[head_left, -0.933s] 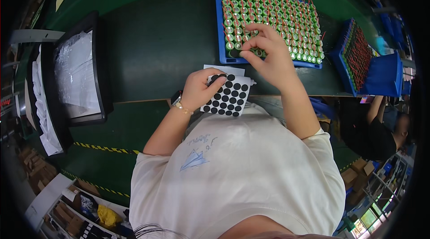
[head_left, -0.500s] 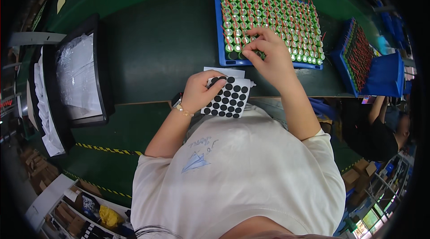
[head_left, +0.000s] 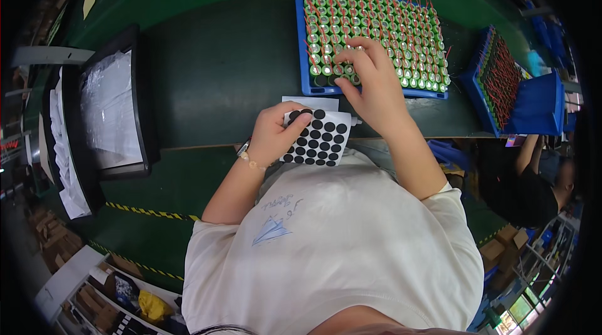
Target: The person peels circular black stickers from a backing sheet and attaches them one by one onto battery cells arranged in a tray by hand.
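green batteries [head_left: 407,40] with red wires [head_left: 311,31] stand upright in rows in a blue tray [head_left: 300,46], at 1 o'clock in the view. in the tray's 8 o'clock corner, a battery top looks black. over the nearby rows is the right hand [head_left: 378,90], its back up and its forearm running down toward 5 o'clock. thumb and index finger are spread well apart in a loose c, the fingers curved toward 10 o'clock; the gap looks bare, though whether a fingertip touches a battery, i cannot tell.

at 7 o'clock from the tray is a white sheet of round black stickers [head_left: 324,142]. the left hand [head_left: 276,134], at the sheet's 9 o'clock side, pinches its upper corner, thumb on top, the other fingers partly hidden. that forearm slants down toward 7 o'clock, with a bracelet [head_left: 252,164] at the wrist.

white paper [head_left: 326,103] lies on the dark green table [head_left: 219,71] just beyond the sheet. another blue tray [head_left: 536,106] sits between 2 and 3 o'clock, a black tray [head_left: 145,103] between 9 and 10.
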A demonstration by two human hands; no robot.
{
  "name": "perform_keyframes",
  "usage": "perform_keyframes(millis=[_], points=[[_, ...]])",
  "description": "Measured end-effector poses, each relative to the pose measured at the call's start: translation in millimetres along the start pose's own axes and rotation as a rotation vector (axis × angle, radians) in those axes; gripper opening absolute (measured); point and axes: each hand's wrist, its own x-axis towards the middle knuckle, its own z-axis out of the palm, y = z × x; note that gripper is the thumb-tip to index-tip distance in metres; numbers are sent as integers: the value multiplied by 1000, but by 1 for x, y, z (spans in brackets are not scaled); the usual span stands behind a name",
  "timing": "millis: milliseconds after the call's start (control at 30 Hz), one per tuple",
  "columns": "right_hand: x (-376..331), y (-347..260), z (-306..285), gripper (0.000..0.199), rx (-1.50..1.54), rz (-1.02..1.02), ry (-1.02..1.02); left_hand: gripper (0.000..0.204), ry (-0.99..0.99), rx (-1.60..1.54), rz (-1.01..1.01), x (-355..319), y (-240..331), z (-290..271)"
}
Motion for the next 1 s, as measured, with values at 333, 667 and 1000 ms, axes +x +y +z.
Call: perform_keyframes(millis=[333, 667, 1000], points=[[-13, -19, -24, 11, 282, -156, -275, 20, -29, -4, 27, -3, 27, 13], [-28, 1, -15, 13, 287, -223, -274, 26, 3, -85, -122, -2, -1, 20], [-1, 34, -13, 46, 512, 268, -235, 26, -10, -190, 37, -12, -11, 20]])
